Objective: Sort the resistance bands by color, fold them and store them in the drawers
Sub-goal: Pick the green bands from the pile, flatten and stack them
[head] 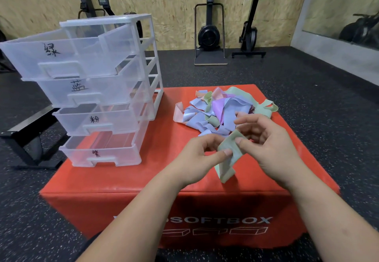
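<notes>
A pale green resistance band [228, 159] is pinched between my left hand [196, 159] and my right hand [266, 146] above the red soft box [123, 192]; its lower loop hangs down onto the box top. Behind my hands lies a tangled pile of bands [217, 110] in blue, purple, pink and green. At the left stands a clear plastic drawer unit [98, 89] with several drawers pulled open, each marked with a handwritten label. The drawers look empty.
A black bench frame [26, 136] stands on the dark rubber floor left of the box. Exercise machines [209, 36] line the chipboard wall at the back. A mirror [344, 11] leans at the far right.
</notes>
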### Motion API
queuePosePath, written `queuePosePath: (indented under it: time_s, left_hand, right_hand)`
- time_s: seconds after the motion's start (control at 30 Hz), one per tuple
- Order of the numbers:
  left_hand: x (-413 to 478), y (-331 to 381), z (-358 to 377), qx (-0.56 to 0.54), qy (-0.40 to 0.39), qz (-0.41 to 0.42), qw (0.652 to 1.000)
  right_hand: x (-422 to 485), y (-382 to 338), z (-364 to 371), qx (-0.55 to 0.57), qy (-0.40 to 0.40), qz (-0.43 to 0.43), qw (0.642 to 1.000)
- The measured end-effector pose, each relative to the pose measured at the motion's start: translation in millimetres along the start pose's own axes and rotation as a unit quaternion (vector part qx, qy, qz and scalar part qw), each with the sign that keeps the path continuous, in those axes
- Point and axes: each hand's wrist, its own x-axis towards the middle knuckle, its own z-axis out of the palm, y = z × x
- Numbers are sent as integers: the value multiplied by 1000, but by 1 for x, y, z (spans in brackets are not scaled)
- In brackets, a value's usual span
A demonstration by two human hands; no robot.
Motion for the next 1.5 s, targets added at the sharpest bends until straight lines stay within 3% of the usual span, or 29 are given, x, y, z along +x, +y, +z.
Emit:
queuePosePath:
  time_s: [0.17,0.4,0.53,0.7,0.9,1.07,1.2,1.37,1.5]
  left_hand:
    - [1,-17,-17,102,-53,-42,992]
    - [-2,-52,-68,198,-19,-121,972]
    - [-2,-71,-77,171,22,-154,973]
    - [6,-88,-74,175,101,-183,962]
    - [6,-107,-65,368,76,-228,898]
    - [9,-109,-66,400,72,-223,886]
    - [15,-110,-71,369,88,-232,896]
    - [31,-113,-75,343,170,-170,908]
    - [47,-126,-72,380,155,-104,906]
  right_hand:
    - [6,8,-18,79,133,14,988]
    - [6,67,-75,-14,243,154,958]
    - [2,92,-81,-37,175,255,950]
    - [7,110,-72,-105,143,264,948]
    - [6,135,-66,-389,7,229,892]
    - [11,141,-67,-417,-16,241,876]
    - [20,138,-66,-417,-33,246,874]
    - [49,143,-46,-452,11,148,880]
    - [92,152,-6,-479,-20,47,876]
